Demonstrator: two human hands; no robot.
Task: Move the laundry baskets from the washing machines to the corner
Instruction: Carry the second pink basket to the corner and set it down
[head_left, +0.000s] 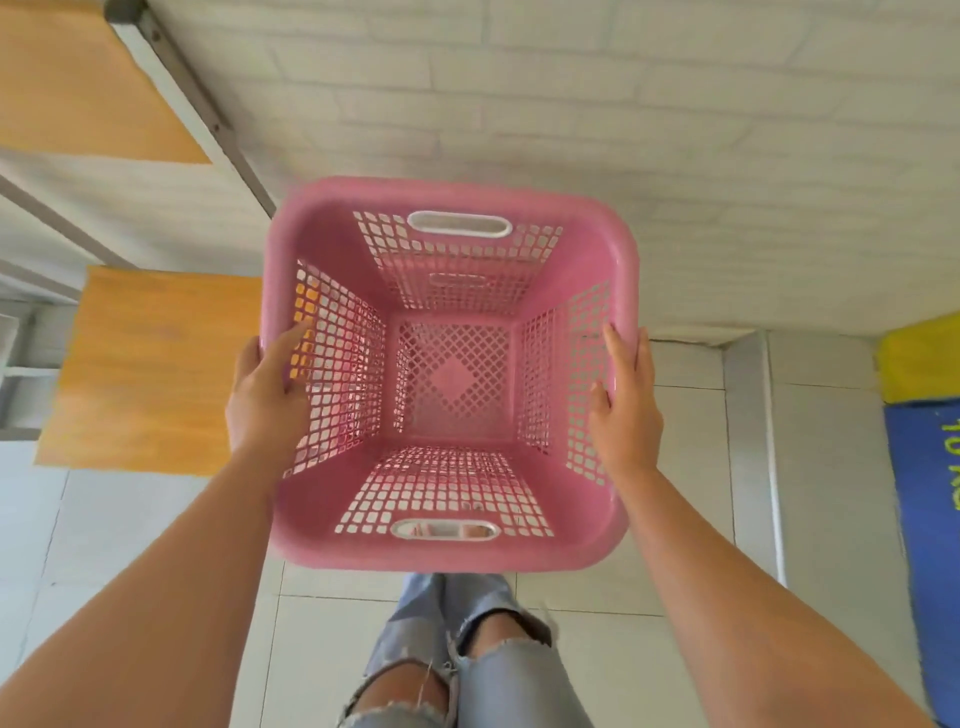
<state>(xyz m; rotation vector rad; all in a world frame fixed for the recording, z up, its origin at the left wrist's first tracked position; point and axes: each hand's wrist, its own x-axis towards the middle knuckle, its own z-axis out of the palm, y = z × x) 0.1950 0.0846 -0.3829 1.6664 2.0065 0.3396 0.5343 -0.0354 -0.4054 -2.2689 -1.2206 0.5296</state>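
Basket (450, 374): pink plastic, square with rounded corners, lattice walls and lattice floor; held in the air in the middle of the view, mouth facing up toward the camera.
Basket contents: nothing inside; the floor's solid diamond in the centre shows plainly.
Basket handles: one slot with a white rim in the far wall, one in the near wall.
Second outline: through the far wall a fainter handle slot shows lower down; whether it belongs to another basket nested beneath, I cannot tell.
Left hand (267, 395): grasping the basket's left rim, thumb lying inside against the lattice, fingers wrapped outside and hidden.
Right hand (626, 408): grasping the right rim, thumb inside on the lattice, palm pressed to the outer edge.
Arms: both bare, stretched forward from the near corners.
Floor (691, 519): pale square tiles, below the basket.
Wall (623, 104): white brick pattern, on the far side beyond the basket.
Boards (150, 364): two orange wood-grain panels on the left, one far, one nearer, in a grey metal frame; the nearer one sits just beside the basket's left wall.
Mat (924, 519): blue with yellow letters, at the right edge; a yellow piece lies at its far end.
Legs (457, 660): in torn light jeans, near, under the basket.
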